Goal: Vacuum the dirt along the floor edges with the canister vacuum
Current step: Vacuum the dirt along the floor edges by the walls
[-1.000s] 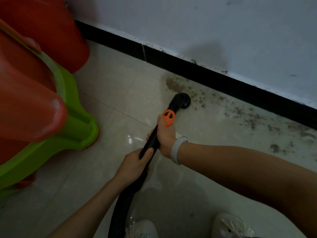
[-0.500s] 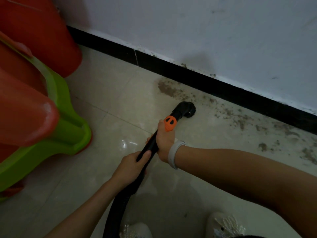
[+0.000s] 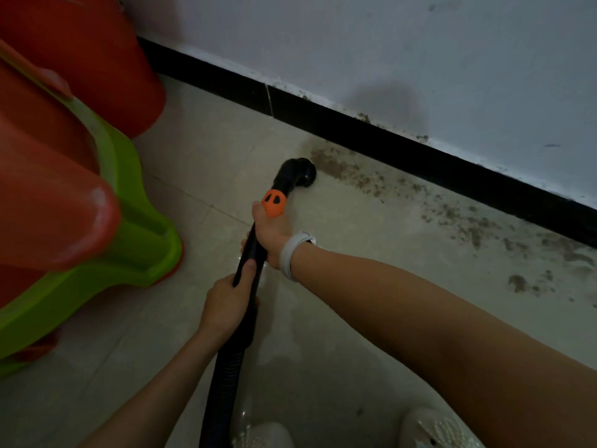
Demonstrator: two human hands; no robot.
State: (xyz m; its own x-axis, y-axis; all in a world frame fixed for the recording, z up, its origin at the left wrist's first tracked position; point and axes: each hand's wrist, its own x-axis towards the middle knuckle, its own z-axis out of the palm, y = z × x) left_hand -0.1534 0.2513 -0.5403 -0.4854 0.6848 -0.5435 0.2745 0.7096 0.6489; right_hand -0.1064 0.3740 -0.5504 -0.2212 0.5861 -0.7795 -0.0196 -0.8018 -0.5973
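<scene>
By the dirt (image 3: 339, 171), nozzle (image 3: 298, 174) moved left (hands gripping).

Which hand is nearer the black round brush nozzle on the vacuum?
Right. The right hand grips the wand just below the black round brush nozzle; the left hand grips lower, near the ribbed hose.

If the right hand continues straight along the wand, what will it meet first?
The right hand would probably first meet the orange control piece just ahead, then the black nozzle head; depth is unclear.

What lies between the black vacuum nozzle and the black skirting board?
Head view: a brown dirt patch on the beige tiled floor, between nozzle and skirting board.
</scene>
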